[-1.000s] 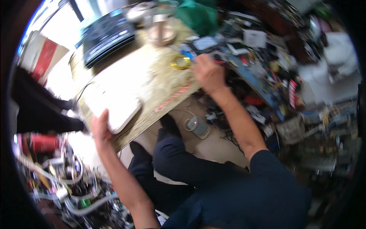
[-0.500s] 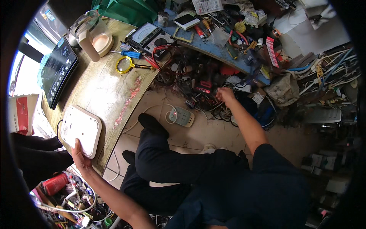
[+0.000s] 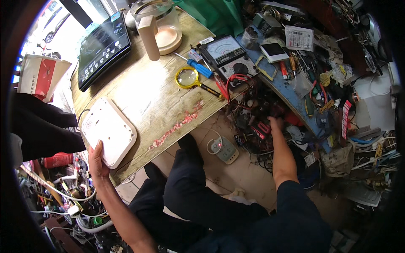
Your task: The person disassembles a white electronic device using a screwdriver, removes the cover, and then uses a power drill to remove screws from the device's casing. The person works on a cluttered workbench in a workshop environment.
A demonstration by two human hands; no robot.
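White panel [image 3: 110,131] extends ahead of left grip [image 3: 98,163] clasping its edge (right grip [image 3: 276,123]: cannot tell)

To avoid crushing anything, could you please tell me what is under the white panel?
The wooden table shows along the right edge of the white panel; anything directly beneath is covered, so unseen.

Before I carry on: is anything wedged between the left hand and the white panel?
Nothing visible: the left hand grips the white panel directly at its near edge, thumb on top. The black cable lies farther up the panel's left side.
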